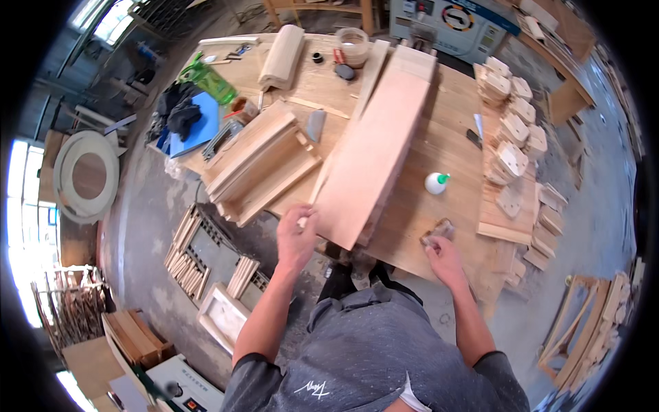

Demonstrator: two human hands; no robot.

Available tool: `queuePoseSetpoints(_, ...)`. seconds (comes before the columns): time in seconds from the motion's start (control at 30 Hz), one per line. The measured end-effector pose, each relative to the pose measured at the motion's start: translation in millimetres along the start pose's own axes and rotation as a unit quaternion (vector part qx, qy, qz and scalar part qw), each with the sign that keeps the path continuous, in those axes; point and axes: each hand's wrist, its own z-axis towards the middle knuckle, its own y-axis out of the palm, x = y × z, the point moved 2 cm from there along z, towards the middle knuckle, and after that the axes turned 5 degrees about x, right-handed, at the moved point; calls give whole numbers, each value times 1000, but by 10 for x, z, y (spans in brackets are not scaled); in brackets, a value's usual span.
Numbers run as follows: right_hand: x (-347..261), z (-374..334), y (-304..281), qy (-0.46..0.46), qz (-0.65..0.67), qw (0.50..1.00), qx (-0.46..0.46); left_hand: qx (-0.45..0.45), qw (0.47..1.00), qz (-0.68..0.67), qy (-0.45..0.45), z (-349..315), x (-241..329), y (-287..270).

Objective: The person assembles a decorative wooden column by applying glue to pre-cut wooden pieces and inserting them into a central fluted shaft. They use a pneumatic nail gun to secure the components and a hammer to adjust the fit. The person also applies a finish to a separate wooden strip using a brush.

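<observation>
Gripping the near left corner of a long reddish wooden board [374,147], the left hand [296,237] is closed around that edge with fingers curled over it. This board lies lengthwise across the wooden counter [439,147], running from the person's side toward the far edge, and serves as the landmark for what follows. To the right of the board's near end, the right hand [443,255] presses down on a small brownish block [438,232], fingers bent over it; whether the block is fully grasped or only held flat cannot be told. Farther right of the board's middle stands a small white glue bottle [435,182] with a green cap. Beyond the bottle, well right of the board, rows of small shaped wooden pieces [511,127] rest on a flat panel. Left of the board lies a stack of moulded timber lengths [257,165], and past its far left, a blue sheet [195,127] with dark cloth on it. Near the board's far end sits a round container [353,45].
</observation>
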Motion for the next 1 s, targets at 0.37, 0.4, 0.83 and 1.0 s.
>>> queuePoseSetpoints(0.37, -640, 66, 1263, -75, 62, 993, -63, 52, 996, 58, -53, -156, -353, -1539)
queuePoseSetpoints(0.4, -627, 64, 1291, -62, 74, 992, -76, 52, 992, 94, -65, -179, -220, -1549)
queuePoseSetpoints(0.83, -1299, 2, 1386, -145, 224, 964, -2, -21, 990, 126, 57, 508, 361, -1452)
queuePoseSetpoints(1.0, -2557, 78, 1230, -306, 230, 924, 19, -3, 994, 108, 2, 1634, 499, -1659)
